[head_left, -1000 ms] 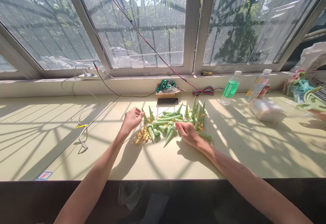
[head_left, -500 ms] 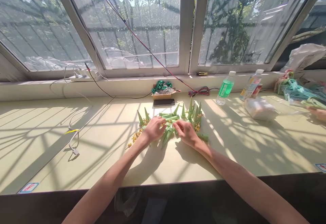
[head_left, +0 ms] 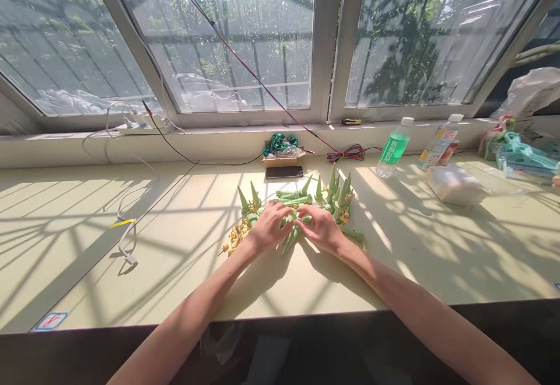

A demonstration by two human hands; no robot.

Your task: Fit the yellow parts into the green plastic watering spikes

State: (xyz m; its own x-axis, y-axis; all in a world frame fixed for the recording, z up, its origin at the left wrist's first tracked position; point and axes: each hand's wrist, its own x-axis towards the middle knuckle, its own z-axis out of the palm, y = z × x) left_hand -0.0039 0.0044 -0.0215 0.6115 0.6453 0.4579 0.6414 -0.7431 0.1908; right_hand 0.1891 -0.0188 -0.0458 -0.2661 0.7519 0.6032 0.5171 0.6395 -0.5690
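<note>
Near the middle of the table, my left hand (head_left: 272,225) and my right hand (head_left: 320,227) come close together over green pieces, fingers bent and closed. What their fingertips hold is too small to make out. Green cones (head_left: 342,195) stand upright behind my right hand, and another green cone (head_left: 242,198) stands left of my left hand. Green tubes (head_left: 294,199) lie just behind both hands. Small yellow pieces (head_left: 238,236) are heaped beside my left wrist. A green tube (head_left: 352,233) lies right of my right hand.
Behind the pieces lie a dark phone (head_left: 284,172) and a small box (head_left: 284,160). To the right stand a green-labelled bottle (head_left: 394,149), another bottle (head_left: 441,143) and a white tissue pack (head_left: 455,185). A white cable (head_left: 126,245) lies at left.
My hands have come closer together over the green pieces. The view has shifted slightly, and the person's hand at the far right edge has mostly left view.
</note>
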